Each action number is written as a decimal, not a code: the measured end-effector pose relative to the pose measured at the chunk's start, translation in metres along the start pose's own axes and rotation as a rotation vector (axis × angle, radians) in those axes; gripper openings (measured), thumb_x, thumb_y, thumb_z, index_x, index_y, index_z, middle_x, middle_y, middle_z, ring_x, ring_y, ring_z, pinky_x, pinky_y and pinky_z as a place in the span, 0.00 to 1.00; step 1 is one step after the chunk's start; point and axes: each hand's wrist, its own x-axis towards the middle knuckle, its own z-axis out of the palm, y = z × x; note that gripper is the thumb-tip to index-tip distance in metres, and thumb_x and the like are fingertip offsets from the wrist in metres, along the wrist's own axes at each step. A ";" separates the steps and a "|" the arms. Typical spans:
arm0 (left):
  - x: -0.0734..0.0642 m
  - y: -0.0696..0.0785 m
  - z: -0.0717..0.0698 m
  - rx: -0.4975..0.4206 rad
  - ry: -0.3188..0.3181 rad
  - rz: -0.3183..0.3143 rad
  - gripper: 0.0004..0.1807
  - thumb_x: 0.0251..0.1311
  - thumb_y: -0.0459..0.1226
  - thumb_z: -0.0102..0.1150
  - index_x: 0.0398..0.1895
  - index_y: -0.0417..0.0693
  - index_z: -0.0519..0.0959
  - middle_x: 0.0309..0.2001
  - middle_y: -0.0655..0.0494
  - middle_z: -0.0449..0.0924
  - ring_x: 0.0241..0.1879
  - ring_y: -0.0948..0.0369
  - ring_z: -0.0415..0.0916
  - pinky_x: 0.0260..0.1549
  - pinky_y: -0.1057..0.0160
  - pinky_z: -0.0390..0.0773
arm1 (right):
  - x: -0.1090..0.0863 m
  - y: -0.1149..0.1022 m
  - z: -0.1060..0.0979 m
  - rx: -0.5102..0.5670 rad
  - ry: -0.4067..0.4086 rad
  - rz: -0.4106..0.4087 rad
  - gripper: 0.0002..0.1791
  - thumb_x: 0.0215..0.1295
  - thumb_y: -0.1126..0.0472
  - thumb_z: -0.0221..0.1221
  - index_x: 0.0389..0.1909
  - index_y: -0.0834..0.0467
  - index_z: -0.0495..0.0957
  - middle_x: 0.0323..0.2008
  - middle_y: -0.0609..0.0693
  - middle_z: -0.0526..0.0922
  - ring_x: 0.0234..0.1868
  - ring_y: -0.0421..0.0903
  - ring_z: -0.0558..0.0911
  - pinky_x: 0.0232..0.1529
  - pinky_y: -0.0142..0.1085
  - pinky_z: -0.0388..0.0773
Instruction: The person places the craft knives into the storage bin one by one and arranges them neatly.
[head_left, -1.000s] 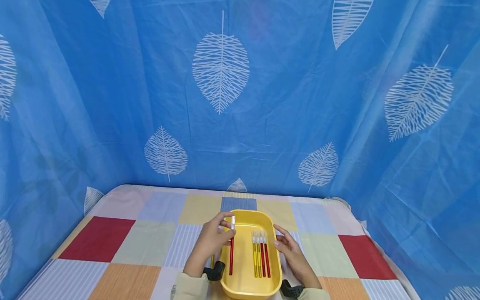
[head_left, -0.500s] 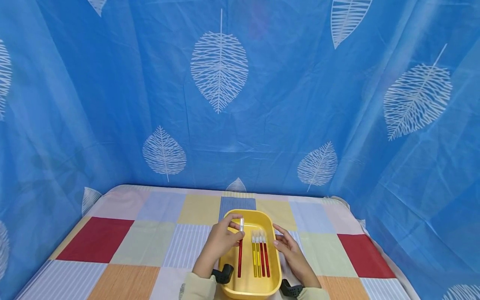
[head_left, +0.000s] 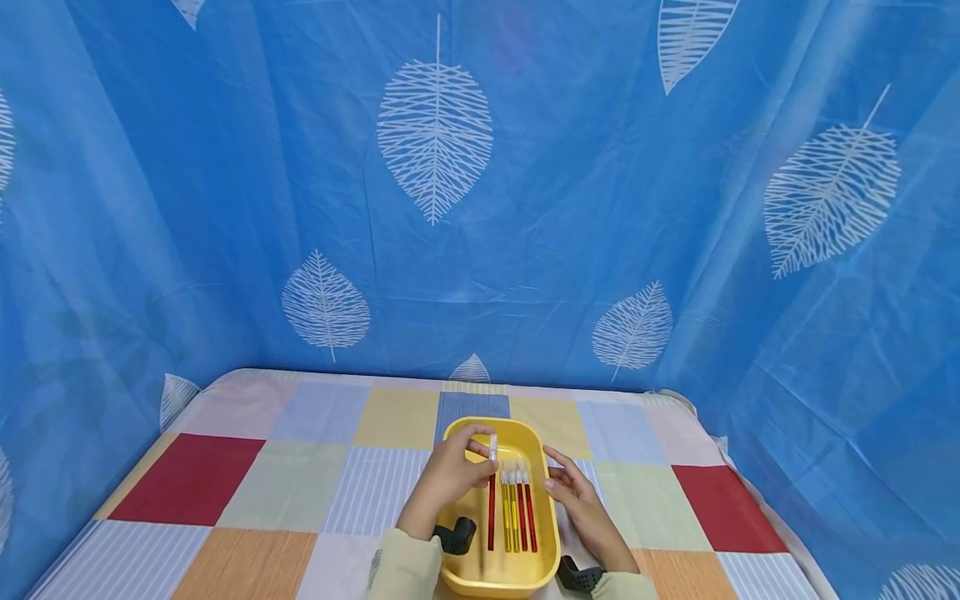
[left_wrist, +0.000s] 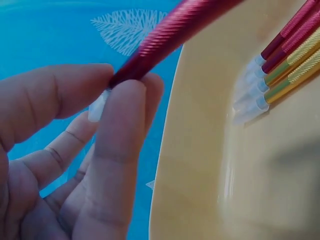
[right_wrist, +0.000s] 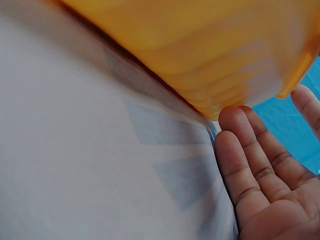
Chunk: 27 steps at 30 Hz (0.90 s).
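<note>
My left hand (head_left: 450,473) pinches a red craft knife (head_left: 492,512) between thumb and fingers, near its clear cap. The knife hangs over the yellow tray (head_left: 498,577), cap end pointing away from me. In the left wrist view its knurled red handle (left_wrist: 170,35) shows close up. Beside it in the tray lie two yellow craft knives (head_left: 510,521) and two red craft knives (head_left: 528,521), side by side, clear caps at the far end. My right hand (head_left: 588,515) rests at the tray's right side, fingers extended; in the right wrist view the fingertips (right_wrist: 236,122) are at the tray's wall.
The tray stands on a table with a patchwork cloth (head_left: 285,487). Behind and at both sides hangs a blue curtain (head_left: 517,250) with white leaf prints. Each wrist wears a black device, the left one (head_left: 457,536) over the tray's near left part.
My left hand has carried the red craft knife rightward from the tray's left side to just beside the yellow craft knives. The right hand stays at the tray's right wall.
</note>
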 end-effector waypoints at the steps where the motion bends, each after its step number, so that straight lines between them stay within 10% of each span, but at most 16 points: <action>1: 0.001 0.000 0.000 0.002 -0.002 0.000 0.26 0.58 0.32 0.68 0.61 0.44 0.74 0.40 0.49 0.79 0.24 0.57 0.82 0.30 0.52 0.85 | 0.000 0.000 0.000 -0.001 -0.003 -0.006 0.31 0.73 0.62 0.54 0.75 0.58 0.60 0.58 0.67 0.74 0.55 0.51 0.79 0.53 0.32 0.76; 27: 0.025 -0.004 0.024 -0.056 0.038 -0.145 0.25 0.59 0.24 0.64 0.60 0.37 0.73 0.33 0.49 0.76 0.23 0.57 0.78 0.27 0.55 0.85 | -0.001 -0.001 0.000 -0.019 0.011 -0.007 0.30 0.73 0.61 0.55 0.74 0.56 0.62 0.58 0.65 0.76 0.56 0.53 0.78 0.53 0.31 0.76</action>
